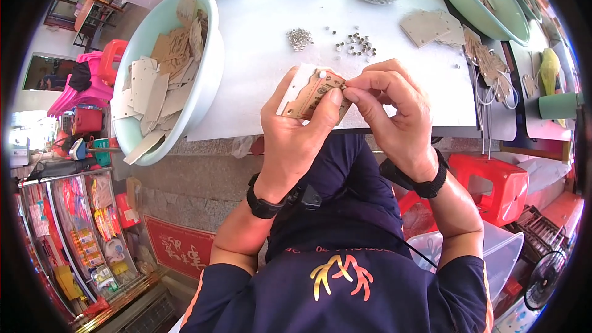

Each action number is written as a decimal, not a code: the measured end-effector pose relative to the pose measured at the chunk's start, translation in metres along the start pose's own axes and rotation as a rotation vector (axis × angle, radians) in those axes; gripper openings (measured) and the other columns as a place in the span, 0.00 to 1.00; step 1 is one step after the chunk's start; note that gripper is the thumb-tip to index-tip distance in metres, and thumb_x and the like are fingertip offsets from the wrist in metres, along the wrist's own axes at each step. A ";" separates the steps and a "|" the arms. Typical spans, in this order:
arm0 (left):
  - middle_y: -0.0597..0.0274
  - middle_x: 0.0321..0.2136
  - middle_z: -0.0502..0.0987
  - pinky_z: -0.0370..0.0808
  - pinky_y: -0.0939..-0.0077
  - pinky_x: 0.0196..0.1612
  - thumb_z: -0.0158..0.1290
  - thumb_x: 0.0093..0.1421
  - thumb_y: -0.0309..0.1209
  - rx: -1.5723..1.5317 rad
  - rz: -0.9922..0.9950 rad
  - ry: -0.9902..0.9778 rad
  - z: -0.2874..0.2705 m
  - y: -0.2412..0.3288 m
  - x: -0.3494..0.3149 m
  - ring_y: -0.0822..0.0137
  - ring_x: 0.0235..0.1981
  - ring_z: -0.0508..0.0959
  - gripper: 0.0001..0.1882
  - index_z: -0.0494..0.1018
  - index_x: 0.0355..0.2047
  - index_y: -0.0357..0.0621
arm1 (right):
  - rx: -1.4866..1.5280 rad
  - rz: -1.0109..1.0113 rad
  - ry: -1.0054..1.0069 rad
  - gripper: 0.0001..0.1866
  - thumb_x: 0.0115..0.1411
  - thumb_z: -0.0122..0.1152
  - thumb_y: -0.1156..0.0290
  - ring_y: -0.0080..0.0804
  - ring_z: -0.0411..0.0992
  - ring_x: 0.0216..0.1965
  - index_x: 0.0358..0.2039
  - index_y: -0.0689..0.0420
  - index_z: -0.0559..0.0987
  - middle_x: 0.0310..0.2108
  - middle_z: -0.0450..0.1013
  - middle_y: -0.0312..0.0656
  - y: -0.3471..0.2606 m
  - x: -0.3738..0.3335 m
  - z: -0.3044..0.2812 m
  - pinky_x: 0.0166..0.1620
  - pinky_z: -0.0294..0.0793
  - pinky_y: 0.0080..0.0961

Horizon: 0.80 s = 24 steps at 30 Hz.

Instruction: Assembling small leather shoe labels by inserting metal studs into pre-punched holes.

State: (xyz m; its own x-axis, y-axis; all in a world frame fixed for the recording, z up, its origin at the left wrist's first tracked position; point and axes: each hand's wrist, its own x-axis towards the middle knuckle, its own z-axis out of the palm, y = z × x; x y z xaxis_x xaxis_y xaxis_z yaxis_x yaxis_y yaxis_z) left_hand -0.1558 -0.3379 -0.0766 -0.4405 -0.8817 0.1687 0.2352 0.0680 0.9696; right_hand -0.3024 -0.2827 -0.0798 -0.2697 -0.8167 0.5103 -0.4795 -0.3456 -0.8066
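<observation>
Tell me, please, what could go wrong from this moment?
Loose metal pieces lie just beyond the hands, so a careless movement might scatter them.

The printed card could shift if the left hand loosens while the right hand pinches at its edge.

One card strip juts over the basin's near rim and may fall.

You wear navy T-shirt [343, 311], short sleeves, orange-and-white stripe [487, 296] down outer edge of each. Chest carries branching motif [320, 279], yellow running through orange to pinkish red, plus row of small red lettering [345, 250]. Dark navy trousers [336, 179] below. Black textured wristband [264, 203] on your left wrist, matching black band [439, 176] on right, each with boxy black module. Thin black cable [425, 254] beside your right flank.
</observation>
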 end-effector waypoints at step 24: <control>0.64 0.36 0.77 0.75 0.85 0.37 0.55 0.61 0.20 -0.038 0.048 -0.105 -0.001 0.002 0.002 0.80 0.36 0.76 0.08 0.69 0.41 0.35 | 0.022 -0.104 -0.172 0.08 0.51 0.65 0.76 0.26 0.69 0.26 0.32 0.59 0.78 0.28 0.72 0.37 0.008 0.017 -0.017 0.30 0.70 0.21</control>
State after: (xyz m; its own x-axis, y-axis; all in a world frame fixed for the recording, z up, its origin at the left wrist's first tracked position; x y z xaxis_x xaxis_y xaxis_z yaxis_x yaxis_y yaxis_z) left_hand -0.1550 -0.3397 -0.0747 -0.5161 -0.8238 0.2345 0.2903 0.0894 0.9528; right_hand -0.3249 -0.2919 -0.0723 -0.0715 -0.8423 0.5343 -0.4789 -0.4409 -0.7591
